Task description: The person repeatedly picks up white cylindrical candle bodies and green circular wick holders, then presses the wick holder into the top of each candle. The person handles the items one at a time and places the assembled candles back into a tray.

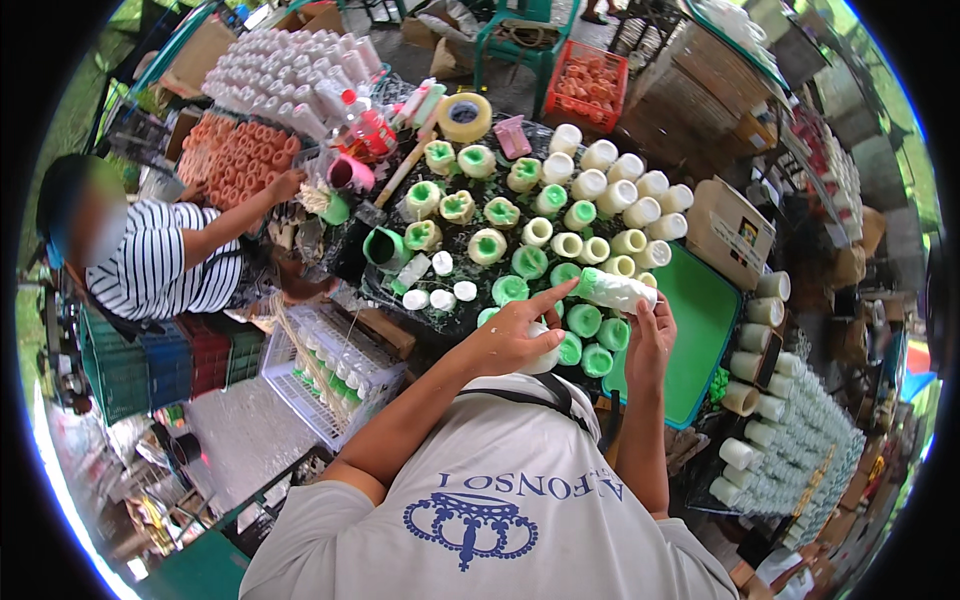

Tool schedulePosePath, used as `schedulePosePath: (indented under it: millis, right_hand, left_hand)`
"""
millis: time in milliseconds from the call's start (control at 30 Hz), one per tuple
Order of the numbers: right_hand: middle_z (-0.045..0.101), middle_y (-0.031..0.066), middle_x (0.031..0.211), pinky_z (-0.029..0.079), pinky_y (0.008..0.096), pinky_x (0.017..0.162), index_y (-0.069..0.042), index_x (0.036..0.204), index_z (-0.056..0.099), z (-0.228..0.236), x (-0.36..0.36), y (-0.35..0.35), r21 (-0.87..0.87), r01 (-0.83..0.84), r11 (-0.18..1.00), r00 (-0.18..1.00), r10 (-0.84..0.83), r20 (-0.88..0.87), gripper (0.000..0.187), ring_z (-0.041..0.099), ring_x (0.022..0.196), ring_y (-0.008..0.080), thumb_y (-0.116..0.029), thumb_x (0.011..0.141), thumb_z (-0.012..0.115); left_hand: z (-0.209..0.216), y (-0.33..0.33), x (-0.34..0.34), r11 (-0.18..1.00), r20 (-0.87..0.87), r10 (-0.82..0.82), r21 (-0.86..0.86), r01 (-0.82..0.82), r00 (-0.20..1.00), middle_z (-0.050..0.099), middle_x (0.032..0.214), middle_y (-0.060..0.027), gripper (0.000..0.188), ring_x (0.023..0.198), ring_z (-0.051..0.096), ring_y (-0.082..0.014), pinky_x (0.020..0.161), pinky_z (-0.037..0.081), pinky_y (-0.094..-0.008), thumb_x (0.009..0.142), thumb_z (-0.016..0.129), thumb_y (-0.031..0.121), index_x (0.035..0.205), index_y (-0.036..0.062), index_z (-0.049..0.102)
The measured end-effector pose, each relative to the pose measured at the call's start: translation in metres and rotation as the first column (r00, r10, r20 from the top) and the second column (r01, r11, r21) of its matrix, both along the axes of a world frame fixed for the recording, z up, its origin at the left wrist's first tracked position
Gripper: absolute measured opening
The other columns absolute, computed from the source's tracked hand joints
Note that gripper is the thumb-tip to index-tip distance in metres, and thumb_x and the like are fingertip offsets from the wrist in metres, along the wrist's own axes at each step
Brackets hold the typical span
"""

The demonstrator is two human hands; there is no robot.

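Observation:
A white wax candle (pixel 622 292) with a green end lies crosswise in front of me above the table. My right hand (pixel 650 338) grips its white end between thumb and fingers. The index finger of my left hand (pixel 505 338) stretches to the candle's green end, while the other fingers curl around a white cylinder (pixel 541 352), partly hidden by the hand. Just beyond and beneath the hands stand several green-topped candles (pixel 583 320). Farther off are cream wax cups (pixel 487 246) with green inside and rows of white cylinders (pixel 607 187).
A green tray (pixel 690 330) lies at the right, beside a cardboard box (pixel 730 230). Small white pieces (pixel 442 299) and a green pot (pixel 384 247) are left of the hands. A co-worker in a striped shirt (pixel 165 245) reaches over the table's left end. A white crate (pixel 325 395) stands lower left.

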State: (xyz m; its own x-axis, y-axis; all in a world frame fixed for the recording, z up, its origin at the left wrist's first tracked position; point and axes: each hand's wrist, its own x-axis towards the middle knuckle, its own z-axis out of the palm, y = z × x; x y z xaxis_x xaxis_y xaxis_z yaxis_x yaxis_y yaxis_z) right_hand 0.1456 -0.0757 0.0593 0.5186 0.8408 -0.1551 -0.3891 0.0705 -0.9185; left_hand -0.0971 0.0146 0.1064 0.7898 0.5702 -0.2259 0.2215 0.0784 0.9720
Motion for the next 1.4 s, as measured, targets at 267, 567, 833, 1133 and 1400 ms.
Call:
schedulePosePath:
  millis: [267,567,833,1133,1400]
  right_hand:
    - [0.069,0.01,0.117,0.049,0.0308,0.101,0.005,0.131,0.057,-0.003,-0.038,0.026,-0.087,-0.042,0.995,0.997,0.047,0.058,0.042,0.065,0.108,0.0152,-0.011,0.097,0.075]
    - [0.07,0.009,0.117,0.052,0.0294,0.093,0.003,0.125,0.059,-0.006,-0.075,0.058,-0.14,-0.163,0.977,0.94,0.197,0.278,0.034,0.066,0.106,0.013,-0.011,0.098,0.074]
    - [0.072,0.0131,0.103,0.047,0.0442,0.093,-0.005,0.118,0.069,-0.044,-0.118,0.091,-0.343,-0.289,0.894,0.193,0.405,0.894,0.042,0.066,0.1,0.0325,-0.02,0.081,0.084]
    - [0.074,0.0077,0.1,0.046,0.0438,0.095,-0.009,0.116,0.068,-0.085,-0.15,0.112,-0.254,-0.405,0.878,-0.038,0.261,0.965,0.04,0.067,0.1,0.0269,-0.022,0.082,0.083]
    - [0.074,0.0102,0.098,0.046,0.0445,0.094,-0.008,0.114,0.068,-0.102,-0.166,0.134,-0.284,-0.424,0.86,0.004,0.315,0.949,0.039,0.067,0.099,0.03,-0.023,0.082,0.083]
  left_hand:
    - [-0.034,0.001,-0.026,0.926,0.17,0.214,-0.347,-0.145,0.962,0.064,0.104,-0.0049,0.083,0.094,0.058,-0.0126,0.09,0.048,-0.0282,0.097,0.063,0.023,0.168,0.0075,0.022]
    - [-0.057,0.018,-0.069,0.763,0.204,0.526,-0.542,-0.352,0.826,0.063,0.103,-0.0025,0.068,0.091,0.063,-0.0108,0.081,0.051,-0.0246,0.101,0.06,0.025,0.16,0.0014,0.036]
    - [-0.064,0.026,-0.149,0.392,0.205,0.899,-0.771,-0.502,0.387,0.066,0.108,-0.0072,0.048,0.097,0.07,-0.019,0.084,0.062,-0.0349,0.109,0.05,0.038,0.139,0.0001,0.056]
    - [-0.096,-0.007,-0.166,0.248,0.104,0.949,-0.827,-0.504,0.296,0.068,0.13,-0.0131,0.048,0.117,0.067,-0.0238,0.101,0.055,-0.0386,0.109,0.046,0.033,0.137,-0.003,0.059]
    - [-0.106,-0.027,-0.181,0.128,0.016,0.983,-0.775,-0.619,0.184,0.066,0.133,-0.0123,0.045,0.121,0.065,-0.0233,0.104,0.053,-0.039,0.107,0.051,0.031,0.138,-0.0001,0.06]
